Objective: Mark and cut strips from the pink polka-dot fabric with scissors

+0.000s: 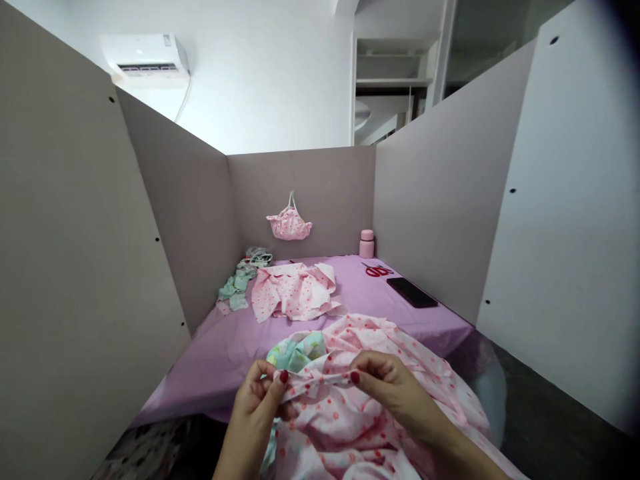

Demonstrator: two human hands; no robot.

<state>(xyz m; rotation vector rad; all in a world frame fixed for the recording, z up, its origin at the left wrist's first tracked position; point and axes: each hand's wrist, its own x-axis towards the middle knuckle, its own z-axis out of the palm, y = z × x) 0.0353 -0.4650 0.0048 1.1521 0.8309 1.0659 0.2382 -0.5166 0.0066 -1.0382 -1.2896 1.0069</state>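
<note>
A large pink cloth with red dots (345, 420) is bunched at the front edge of the table and drapes down toward me. My left hand (261, 393) pinches a folded edge of it between thumb and fingers. A short way to the right, my right hand (385, 381) pinches the same edge, so a narrow strip runs between the two thumbs. Behind the left fingers lies a mint-green patterned cloth (297, 351), partly covered by the pink one. Red polish shows on both thumbnails.
On the purple-covered table (225, 360) lie another pink dotted cloth (295, 293), green scraps (239, 283), red-handled scissors (377, 271) and a black phone (412, 292). A pink bottle (367, 245) stands in the far corner. A small pink pouch (290, 225) hangs on the back panel. Tall panels enclose the sides.
</note>
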